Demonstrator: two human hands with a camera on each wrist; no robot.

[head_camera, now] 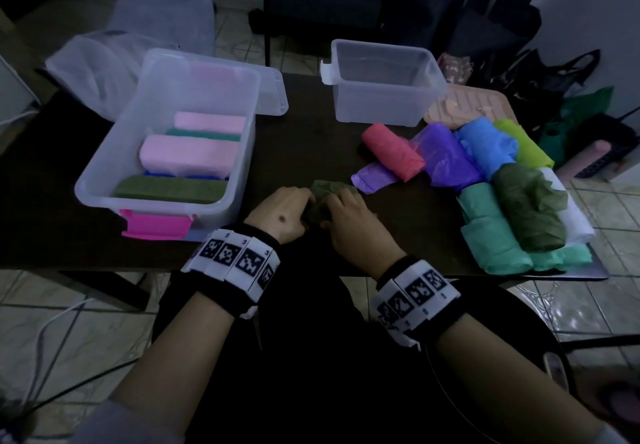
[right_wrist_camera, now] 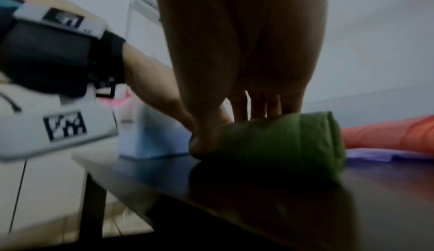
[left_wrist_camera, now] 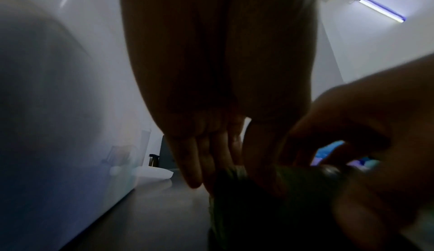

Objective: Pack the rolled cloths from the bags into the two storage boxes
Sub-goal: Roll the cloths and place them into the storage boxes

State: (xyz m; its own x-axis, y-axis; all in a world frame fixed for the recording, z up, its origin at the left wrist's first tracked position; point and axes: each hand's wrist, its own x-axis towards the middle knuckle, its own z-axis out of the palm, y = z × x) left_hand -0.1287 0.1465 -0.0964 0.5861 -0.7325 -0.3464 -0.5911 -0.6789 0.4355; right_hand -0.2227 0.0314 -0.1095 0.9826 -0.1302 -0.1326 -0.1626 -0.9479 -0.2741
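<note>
Lying between both hands (head_camera: 317,213), the green rolled cloth (head_camera: 323,197) touches the table (head_camera: 304,152).

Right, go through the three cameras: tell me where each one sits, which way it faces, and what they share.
Head: on the head, facing forward and down at the table; both forearms, left hand and right hand show.
Left wrist: under the left hand, facing along its fingers toward the right hand's.
Right wrist: under the right hand, facing along its fingers at the left wristband.
Shared: the green roll both hands hold appears in all views.
</note>
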